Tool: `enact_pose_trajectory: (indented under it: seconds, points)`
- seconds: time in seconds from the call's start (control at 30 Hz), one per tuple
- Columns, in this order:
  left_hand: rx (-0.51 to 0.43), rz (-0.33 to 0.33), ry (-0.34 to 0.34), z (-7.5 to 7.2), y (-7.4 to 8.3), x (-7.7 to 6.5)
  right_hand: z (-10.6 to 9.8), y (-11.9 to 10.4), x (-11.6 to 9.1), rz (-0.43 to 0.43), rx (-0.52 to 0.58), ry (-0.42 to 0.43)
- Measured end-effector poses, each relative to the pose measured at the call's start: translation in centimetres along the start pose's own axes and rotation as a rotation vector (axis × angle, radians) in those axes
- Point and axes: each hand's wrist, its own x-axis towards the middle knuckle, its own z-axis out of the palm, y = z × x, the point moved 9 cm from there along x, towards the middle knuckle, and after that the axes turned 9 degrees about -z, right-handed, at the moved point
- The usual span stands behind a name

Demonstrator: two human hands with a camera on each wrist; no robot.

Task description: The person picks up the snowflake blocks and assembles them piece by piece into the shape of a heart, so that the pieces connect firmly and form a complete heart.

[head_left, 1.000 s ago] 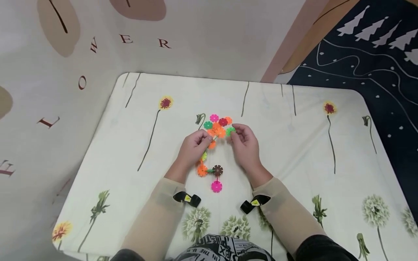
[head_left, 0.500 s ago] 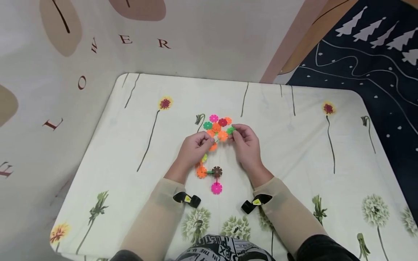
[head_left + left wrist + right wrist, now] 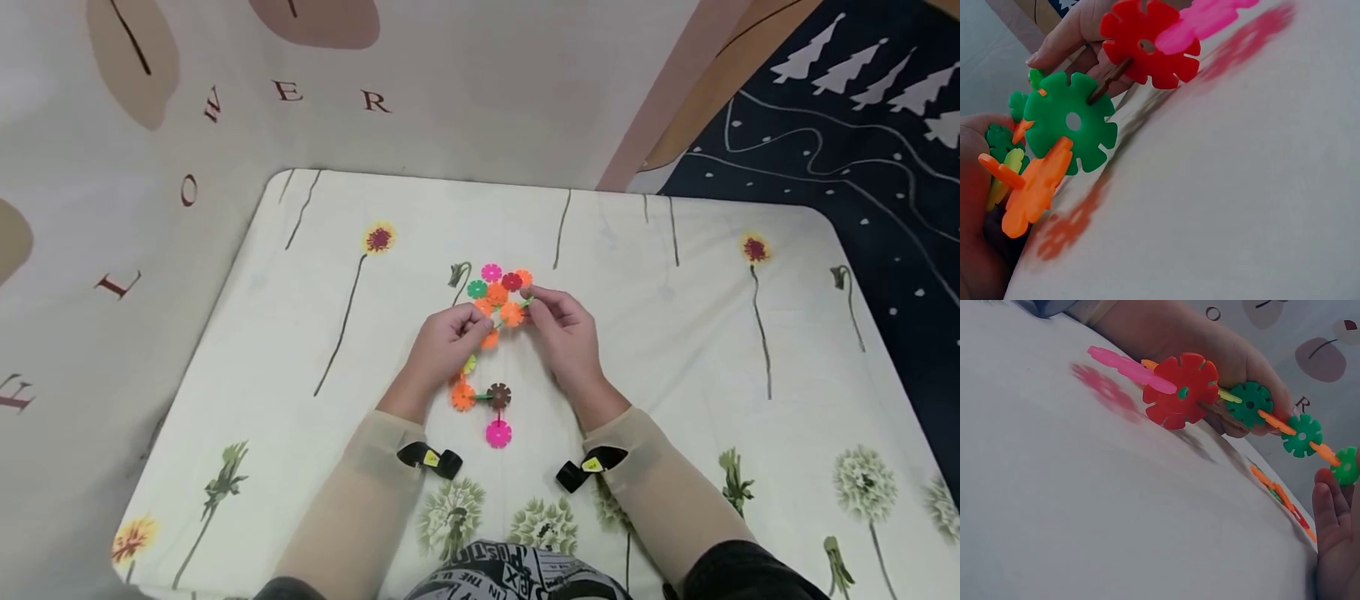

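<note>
Flowered tabletop (image 3: 660,342); mid-frame, the left hand (image 3: 450,337) grips the disc chain (image 3: 462,396), the right hand (image 3: 566,329) seemingly pinches a light-green disc (image 3: 1339,473); crooked pushing could unslot pieces.

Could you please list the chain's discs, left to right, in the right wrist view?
Pink disc, red disc, dark green disc, first orange disc, middle green disc, second orange disc, light green disc.

The discs (image 3: 1090,128) are smooth plastic, the matt tabletop (image 3: 660,333) perhaps cloth.
</note>
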Motion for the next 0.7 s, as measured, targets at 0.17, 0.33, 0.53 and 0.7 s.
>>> enact_pose_trajectory:
  seconds: [0.17, 0.33, 0.53, 0.7]
  points:
    - [0.012, -0.001, -0.011, -0.19, 0.17, -0.40, 0.19, 0.09, -0.09, 0.019, 0.055, 0.043]
    - [0.008, 0.003, -0.002, -0.24, 0.15, -0.47, 0.45, 0.21, -0.14, 0.060, 0.057, 0.009]
    - [0.011, 0.016, -0.018, 0.03, 0.01, -0.51, 0.47, 0.48, -0.29, 0.092, 0.048, -0.003]
    - [0.021, 0.024, -0.003, -0.20, 0.00, -0.57, 0.69, 0.56, -0.34, 0.084, 0.048, -0.019]
